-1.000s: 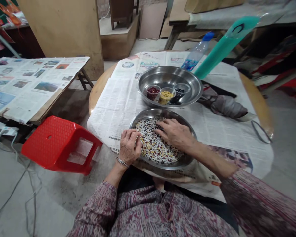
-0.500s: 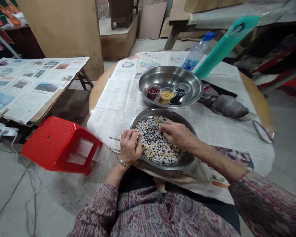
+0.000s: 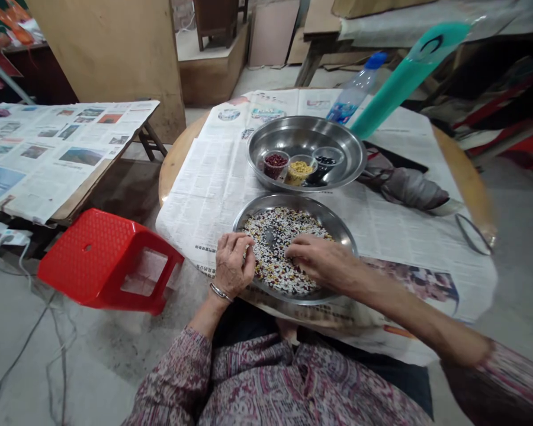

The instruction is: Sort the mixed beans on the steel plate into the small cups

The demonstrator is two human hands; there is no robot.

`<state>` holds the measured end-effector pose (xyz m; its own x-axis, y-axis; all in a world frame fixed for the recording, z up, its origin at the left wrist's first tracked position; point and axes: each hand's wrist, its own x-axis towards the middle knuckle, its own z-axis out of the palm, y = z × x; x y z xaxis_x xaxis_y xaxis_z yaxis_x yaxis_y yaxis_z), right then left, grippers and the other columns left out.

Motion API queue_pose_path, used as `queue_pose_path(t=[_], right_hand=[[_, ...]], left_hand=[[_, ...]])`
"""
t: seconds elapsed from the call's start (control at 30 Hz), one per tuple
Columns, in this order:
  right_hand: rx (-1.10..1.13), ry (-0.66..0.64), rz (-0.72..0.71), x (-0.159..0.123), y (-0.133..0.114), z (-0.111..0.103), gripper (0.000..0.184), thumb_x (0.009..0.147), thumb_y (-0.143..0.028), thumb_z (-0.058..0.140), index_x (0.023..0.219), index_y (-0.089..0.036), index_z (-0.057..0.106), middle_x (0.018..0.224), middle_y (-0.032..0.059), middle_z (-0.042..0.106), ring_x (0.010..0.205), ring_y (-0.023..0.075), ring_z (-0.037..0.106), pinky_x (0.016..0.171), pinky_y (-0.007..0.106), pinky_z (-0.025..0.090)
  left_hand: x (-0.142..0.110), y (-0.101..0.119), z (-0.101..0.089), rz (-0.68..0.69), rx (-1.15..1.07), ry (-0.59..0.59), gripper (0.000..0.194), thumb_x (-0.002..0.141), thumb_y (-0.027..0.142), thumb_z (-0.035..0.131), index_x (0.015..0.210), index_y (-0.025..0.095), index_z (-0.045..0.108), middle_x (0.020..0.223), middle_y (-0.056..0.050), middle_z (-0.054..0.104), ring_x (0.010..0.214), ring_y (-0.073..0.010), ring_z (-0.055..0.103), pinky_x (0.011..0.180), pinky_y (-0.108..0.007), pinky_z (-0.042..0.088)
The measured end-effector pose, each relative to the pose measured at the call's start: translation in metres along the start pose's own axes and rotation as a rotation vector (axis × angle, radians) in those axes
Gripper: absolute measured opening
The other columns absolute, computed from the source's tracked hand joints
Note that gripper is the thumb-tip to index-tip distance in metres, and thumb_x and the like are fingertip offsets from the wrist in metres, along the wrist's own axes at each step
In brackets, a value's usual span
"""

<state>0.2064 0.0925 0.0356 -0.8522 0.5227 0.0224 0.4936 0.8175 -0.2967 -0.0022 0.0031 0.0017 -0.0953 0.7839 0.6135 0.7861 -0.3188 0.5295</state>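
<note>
A steel pan (image 3: 337, 228) of mixed white, red, yellow and black beans (image 3: 275, 234) lies on the newspaper in front of me. My left hand (image 3: 233, 263) rests curled at the pan's left rim, fingers closed on something I cannot make out. My right hand (image 3: 322, 260) lies over the beans at the near right, fingertips pressed together in them. Behind stands a second steel pan (image 3: 346, 145) holding three small cups: red beans (image 3: 275, 163), yellow beans (image 3: 299, 170), black beans (image 3: 325, 161).
A round wooden table (image 3: 175, 160) carries newspaper (image 3: 213, 183), a water bottle (image 3: 353, 94), a teal tube (image 3: 400, 80), a folded grey umbrella (image 3: 408, 188) and glasses (image 3: 471, 234). A red plastic stool (image 3: 102, 257) stands to the left, beside a second papered table (image 3: 48, 154).
My right hand has drawn back from the pan's middle toward me and closed its fingers into the beans. The left hand has stayed at the rim.
</note>
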Motion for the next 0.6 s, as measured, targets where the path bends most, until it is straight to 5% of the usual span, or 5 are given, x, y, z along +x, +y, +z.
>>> queue_pose_path(t=[0.2, 0.43, 0.6], right_hand=[[-0.095, -0.152, 0.036, -0.017, 0.009, -0.003, 0.021, 0.089, -0.021, 0.054, 0.070, -0.022, 0.063, 0.073, 0.0023, 0.064, 0.070, 0.0160, 0.060, 0.063, 0.028, 0.041], [-0.166, 0.171, 0.212, 0.026, 0.005, 0.003, 0.025, 0.091, -0.026, 0.054, 0.111, -0.021, 0.069, 0.111, 0.0125, 0.068, 0.104, 0.0283, 0.059, 0.081, 0.039, 0.052], [0.100, 0.141, -0.065, 0.023, -0.010, 0.012, 0.025, 0.091, -0.025, 0.057, 0.113, -0.023, 0.067, 0.110, 0.0093, 0.068, 0.104, 0.0230, 0.062, 0.088, 0.038, 0.052]], left_hand=[[-0.001, -0.002, 0.001, -0.019, -0.001, -0.012, 0.011, 0.090, 0.013, 0.050, 0.096, 0.018, 0.057, 0.099, -0.008, 0.064, 0.097, -0.0209, 0.057, 0.091, -0.039, 0.044], [0.000, -0.002, 0.000, -0.001, 0.001, 0.003, 0.012, 0.090, 0.012, 0.050, 0.096, 0.018, 0.058, 0.098, -0.008, 0.064, 0.096, -0.0206, 0.057, 0.091, -0.039, 0.045], [0.000, -0.002, 0.000, 0.003, 0.016, -0.007, 0.012, 0.090, 0.012, 0.049, 0.096, 0.018, 0.058, 0.097, -0.007, 0.064, 0.095, -0.0204, 0.058, 0.090, -0.039, 0.046]])
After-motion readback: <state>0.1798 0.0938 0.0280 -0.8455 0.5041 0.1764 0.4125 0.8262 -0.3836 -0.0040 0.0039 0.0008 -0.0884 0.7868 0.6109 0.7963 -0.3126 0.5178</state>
